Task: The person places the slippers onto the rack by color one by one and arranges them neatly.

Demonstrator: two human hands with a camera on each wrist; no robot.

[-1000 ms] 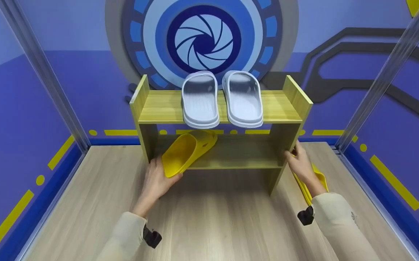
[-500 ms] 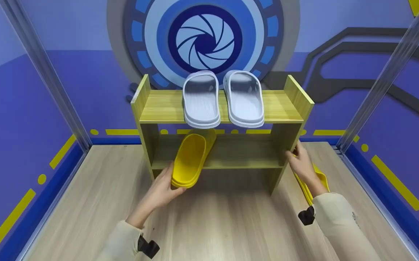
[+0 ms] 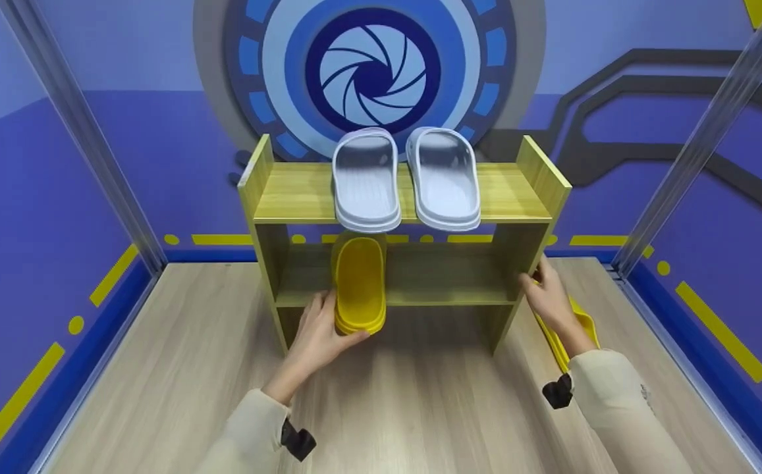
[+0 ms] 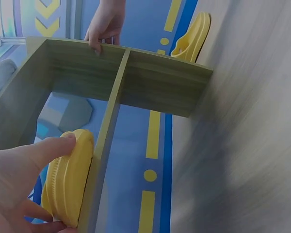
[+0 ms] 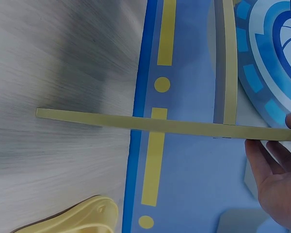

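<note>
My left hand [image 3: 320,334] grips a yellow clog [image 3: 361,289] by its heel, thumb across the back and fingers along the left side. The clog points toe inward on the lower shelf of a small wooden shoe rack [image 3: 450,283], left of its middle. In the left wrist view, the sole of this clog [image 4: 70,182] lies along the shelf board [image 4: 104,145]. My right hand [image 3: 548,304] pinches the rack's right side panel [image 5: 111,120] between thumb and fingers. Behind that wrist, a second yellow clog [image 3: 583,321] lies beside the rack, partly hidden.
Two pale grey clogs [image 3: 369,191] stand side by side on the rack's top shelf [image 3: 295,191], their heels over its front edge. The rack stands on a wood-grain tabletop [image 3: 407,408] against a blue patterned wall [image 3: 157,145]. Metal posts [image 3: 84,131] rise at the back corners.
My left hand has turned the yellow clog from slanting to straight and moved it right along the lower shelf. The right hand keeps its hold on the side panel.
</note>
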